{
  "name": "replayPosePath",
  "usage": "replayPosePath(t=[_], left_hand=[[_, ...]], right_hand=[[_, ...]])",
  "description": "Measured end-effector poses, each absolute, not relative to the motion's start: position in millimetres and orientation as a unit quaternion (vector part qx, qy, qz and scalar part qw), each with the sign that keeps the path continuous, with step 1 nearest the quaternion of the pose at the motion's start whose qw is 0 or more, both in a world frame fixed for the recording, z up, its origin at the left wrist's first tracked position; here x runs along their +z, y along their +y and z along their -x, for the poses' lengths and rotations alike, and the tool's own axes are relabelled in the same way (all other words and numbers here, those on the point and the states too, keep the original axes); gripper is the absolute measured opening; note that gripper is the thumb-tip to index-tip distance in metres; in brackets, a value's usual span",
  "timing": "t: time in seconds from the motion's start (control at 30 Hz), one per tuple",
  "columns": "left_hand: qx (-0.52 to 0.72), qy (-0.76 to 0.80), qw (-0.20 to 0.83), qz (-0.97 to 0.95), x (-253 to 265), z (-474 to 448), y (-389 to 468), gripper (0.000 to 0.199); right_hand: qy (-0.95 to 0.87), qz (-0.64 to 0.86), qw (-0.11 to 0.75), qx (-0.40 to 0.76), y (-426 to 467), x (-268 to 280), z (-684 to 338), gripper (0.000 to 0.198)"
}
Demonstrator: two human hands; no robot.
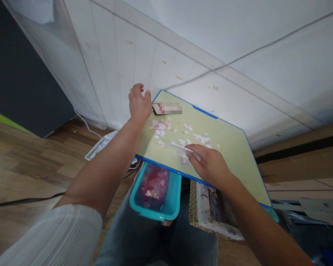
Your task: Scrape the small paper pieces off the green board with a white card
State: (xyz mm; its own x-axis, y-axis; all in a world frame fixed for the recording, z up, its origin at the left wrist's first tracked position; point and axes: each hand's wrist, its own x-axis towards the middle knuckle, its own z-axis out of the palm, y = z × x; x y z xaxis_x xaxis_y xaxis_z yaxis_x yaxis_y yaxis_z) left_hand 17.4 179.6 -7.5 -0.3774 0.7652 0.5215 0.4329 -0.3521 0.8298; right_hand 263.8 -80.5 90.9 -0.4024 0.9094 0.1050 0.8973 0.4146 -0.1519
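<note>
My right hand [209, 162] is closed on a thin, flat white card [180, 148], pinched between thumb and fingers. The card is held low over a pale yellow board [230, 147] with a blue rim. Small white and pinkish scraps [159, 127] lie scattered and in loose clusters on that board, several of them close around the card. My left hand [139, 103] hovers at the board's far left corner, fingers loosely bent, thumb apart, nothing in it. Beside it on the board lies a flat, dark-edged rectangular object [168, 108], its face partly blurred.
Below the board's near edge, a teal plastic bin [174, 207] holds a clear bag of pinkish-red contents [154, 184]. A woven basket [193, 207] with a cloth lining stands right of it. A white wall [144, 62] rises behind the board; a white power strip [96, 147] lies left.
</note>
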Motion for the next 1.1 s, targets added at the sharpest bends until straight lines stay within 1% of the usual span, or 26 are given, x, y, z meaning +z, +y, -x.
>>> replayPosePath(t=[0.13, 0.3, 0.4, 0.53, 0.6, 0.67, 0.73, 0.8, 0.93, 1.03, 1.1], left_hand=[[0.647, 0.524, 0.143, -0.535, 0.5, -8.8, 169.5, 0.042], [0.640, 0.518, 0.113, -0.556, 9.5, -5.9, 152.3, 0.043], [0.613, 0.527, 0.095, -0.580, 16.1, -0.1, 131.1, 0.039], [0.535, 0.548, 0.103, -0.634, 18.0, 14.4, 87.9, 0.030], [0.459, 0.556, 0.105, -0.684, 14.7, 21.1, 63.8, 0.029], [0.354, 0.548, 0.084, -0.753, 10.9, 24.2, 42.4, 0.028], [0.262, 0.538, 0.047, -0.800, 8.9, 22.1, 26.4, 0.034], [0.216, 0.535, 0.008, -0.817, 9.0, 14.7, 17.3, 0.044], [0.165, 0.535, -0.027, -0.828, 10.6, -13.0, 15.2, 0.060], [0.147, 0.542, -0.025, -0.827, 9.7, -42.7, 20.1, 0.075], [0.136, 0.540, -0.015, -0.830, 9.0, -66.0, 24.0, 0.085]], right_hand=[[-0.856, 0.502, 0.079, 0.096, -102.0, 98.7, -272.0, 0.029], [-0.876, 0.448, 0.060, 0.168, -108.7, 114.9, -277.2, 0.026], [-0.873, 0.454, 0.081, 0.158, -97.6, 113.8, -275.1, 0.026], [-0.868, 0.468, 0.097, 0.135, -94.3, 103.1, -272.7, 0.028], [-0.872, 0.457, 0.096, 0.150, -102.4, 100.3, -274.1, 0.028], [-0.864, 0.464, 0.106, 0.165, -114.2, 100.0, -279.4, 0.027], [-0.836, 0.501, 0.140, 0.177, -126.4, 99.7, -290.3, 0.027], [-0.782, 0.563, 0.189, 0.189, -137.0, 96.7, -307.5, 0.026], [-0.623, 0.707, 0.278, 0.185, -155.9, 83.2, -360.2, 0.032], [-0.498, 0.792, 0.314, 0.162, -171.2, 72.9, -406.9, 0.040], [-0.448, 0.819, 0.329, 0.141, -180.8, 66.8, -434.2, 0.042]])
